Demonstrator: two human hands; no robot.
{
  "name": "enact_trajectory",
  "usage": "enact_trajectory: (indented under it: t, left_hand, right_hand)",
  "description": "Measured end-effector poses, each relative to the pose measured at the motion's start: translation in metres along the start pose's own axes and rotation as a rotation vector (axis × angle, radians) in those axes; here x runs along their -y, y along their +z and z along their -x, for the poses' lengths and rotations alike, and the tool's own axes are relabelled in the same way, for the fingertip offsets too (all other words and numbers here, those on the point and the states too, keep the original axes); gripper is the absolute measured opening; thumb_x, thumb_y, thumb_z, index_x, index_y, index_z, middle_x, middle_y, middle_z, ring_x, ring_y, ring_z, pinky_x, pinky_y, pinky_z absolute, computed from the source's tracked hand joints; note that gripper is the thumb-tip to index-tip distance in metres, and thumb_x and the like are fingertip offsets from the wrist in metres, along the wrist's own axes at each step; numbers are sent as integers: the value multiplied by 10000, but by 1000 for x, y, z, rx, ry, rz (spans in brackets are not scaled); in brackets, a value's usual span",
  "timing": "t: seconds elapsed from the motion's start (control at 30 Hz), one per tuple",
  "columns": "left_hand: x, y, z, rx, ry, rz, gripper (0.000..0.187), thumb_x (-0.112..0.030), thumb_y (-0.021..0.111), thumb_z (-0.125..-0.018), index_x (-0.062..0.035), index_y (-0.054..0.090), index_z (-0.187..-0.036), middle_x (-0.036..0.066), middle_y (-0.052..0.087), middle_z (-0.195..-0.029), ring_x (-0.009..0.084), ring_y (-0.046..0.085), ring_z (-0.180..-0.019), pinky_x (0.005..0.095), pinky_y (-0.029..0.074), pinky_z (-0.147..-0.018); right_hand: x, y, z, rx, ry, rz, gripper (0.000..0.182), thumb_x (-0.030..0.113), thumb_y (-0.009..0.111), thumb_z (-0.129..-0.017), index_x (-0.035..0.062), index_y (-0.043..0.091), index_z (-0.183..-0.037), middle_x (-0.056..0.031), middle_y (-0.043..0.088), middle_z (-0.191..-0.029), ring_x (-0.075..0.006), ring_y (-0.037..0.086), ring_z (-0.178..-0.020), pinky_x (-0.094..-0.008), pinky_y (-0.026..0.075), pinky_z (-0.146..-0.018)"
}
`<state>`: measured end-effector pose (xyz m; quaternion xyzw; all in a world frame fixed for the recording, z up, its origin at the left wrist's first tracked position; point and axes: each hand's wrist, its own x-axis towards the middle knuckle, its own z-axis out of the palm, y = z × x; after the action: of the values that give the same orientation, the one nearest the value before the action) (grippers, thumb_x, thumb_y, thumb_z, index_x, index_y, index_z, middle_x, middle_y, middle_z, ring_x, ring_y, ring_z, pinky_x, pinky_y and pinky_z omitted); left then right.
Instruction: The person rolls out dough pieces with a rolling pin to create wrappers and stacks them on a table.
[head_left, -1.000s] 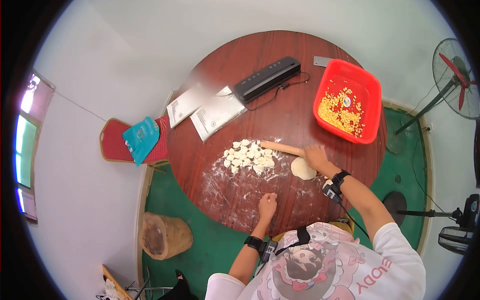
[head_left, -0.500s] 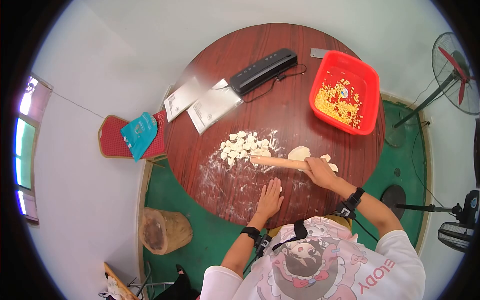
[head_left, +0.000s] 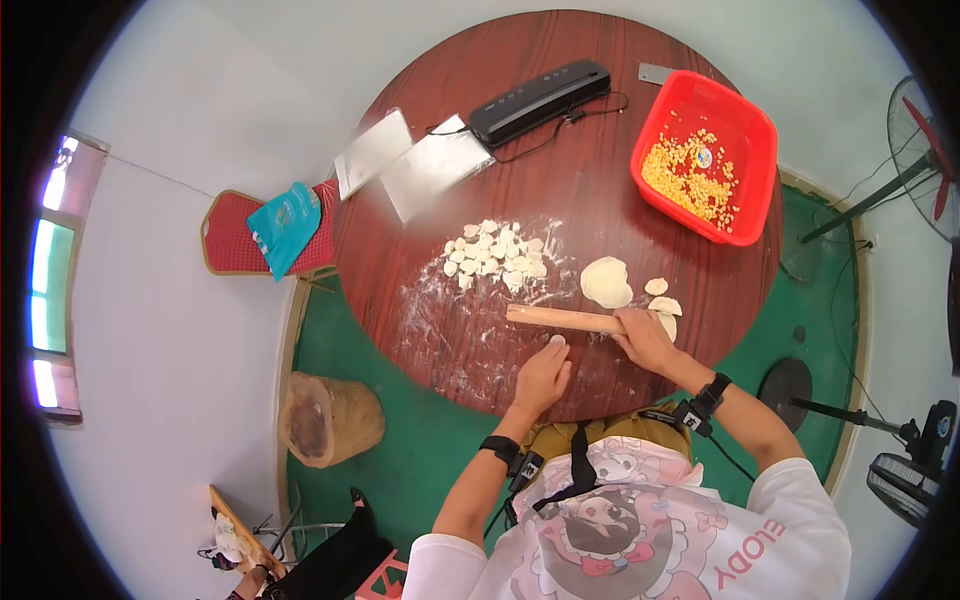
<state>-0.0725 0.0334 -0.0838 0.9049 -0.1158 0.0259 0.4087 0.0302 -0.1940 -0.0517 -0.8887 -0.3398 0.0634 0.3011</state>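
Observation:
My right hand [head_left: 647, 342] grips one end of a wooden rolling pin [head_left: 562, 318] that lies across the floured round wooden table [head_left: 430, 300]. My left hand [head_left: 541, 378] rests flat on the table, fingertips at a small dough piece [head_left: 557, 341]. Just beyond the pin lies a flattened dough round [head_left: 606, 282]. Small dough rounds [head_left: 663, 302] sit to its right. A pile of several cut dough pieces [head_left: 494, 254] lies on the flour to the left.
A red tub [head_left: 762, 150] holding corn kernels stands at the table's far right. A black vacuum sealer [head_left: 540, 88] with its cord and two plastic bags [head_left: 410, 165] lie at the back. A red chair [head_left: 230, 240], a wood stump [head_left: 330, 420] and fans [head_left: 925, 150] surround the table.
The rolling pin came off the flattened round and moved toward me. My left hand went from a loose fist to lying flat by a small dough piece. The view shifted.

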Motion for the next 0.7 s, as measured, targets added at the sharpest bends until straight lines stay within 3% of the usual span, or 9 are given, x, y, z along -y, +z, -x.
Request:
enact_trajectory:
  t: [0.03,0.07,0.13,0.23,0.33,0.47,0.53,0.57,0.7]
  left_hand:
    - [-2,-7,6,-76,-39,25,325,-86,570,-798,-1,551,-1112,237,493,-1199,373,461,-1138,429,394,-935]
    - [-2,-13,10,-69,-42,24,325,-86,570,-798,-1,551,-1112,237,493,-1199,373,461,-1138,429,394,-935]
    - [-10,-32,5,-347,-165,-229,378,-127,556,-823,-4,512,-1178,243,460,-1237,388,413,-1181,458,349,-970]
    - [0,-40,-5,-295,-199,-484,431,-232,483,-887,-34,450,-1269,231,416,-1300,401,330,-1247,476,260,-1030]
    - [28,-26,0,-104,-324,-533,508,-319,422,-914,-45,369,-1338,223,365,-1353,385,267,-1292,521,174,-1051]
    - [30,-18,1,-39,-391,-474,521,-347,391,-920,-36,373,-1338,215,357,-1366,386,259,-1299,542,155,-1050]
    - [29,-18,2,-41,-395,-476,521,-343,402,-916,-30,382,-1332,206,359,-1369,387,254,-1303,552,142,-1049]
    - [28,-19,3,-44,-392,-474,521,-343,402,-916,-30,382,-1332,206,359,-1369,387,254,-1303,552,142,-1049]
    - [33,-21,-1,13,-337,-567,520,-336,416,-909,-37,385,-1333,195,360,-1374,380,261,-1300,541,155,-1049]
  right_hand:
    - [2,1,0,19,-4,37,316,150,620,-775,66,464,-1037,-108,543,-885,-293,524,-867,-397,354,-768]
    - [3,4,0,19,1,31,316,150,620,-775,66,464,-1037,-108,543,-885,-293,524,-867,-397,354,-768]
    - [7,10,-1,84,-75,118,297,165,623,-772,67,470,-1007,-83,532,-864,-267,520,-836,-384,353,-746]
    - [13,30,-4,73,-159,216,279,183,622,-769,73,473,-977,-65,518,-847,-244,511,-805,-370,350,-726]
    - [14,44,-8,60,-168,249,277,193,622,-762,76,477,-967,-54,508,-843,-230,501,-791,-360,346,-711]
    - [17,47,-8,66,-129,291,297,198,624,-750,76,484,-981,-59,513,-890,-224,499,-853,-366,351,-743]
    - [28,36,-10,-37,-189,283,328,212,621,-749,69,495,-1016,-89,517,-992,-238,485,-974,-401,348,-834]
    - [28,37,-7,25,-143,276,434,277,592,-786,45,486,-1137,-145,489,-1163,-290,428,-1137,-464,290,-961]
    - [27,51,-6,74,-20,256,607,389,514,-844,21,386,-1310,-203,373,-1344,-343,317,-1270,-510,184,-1048]
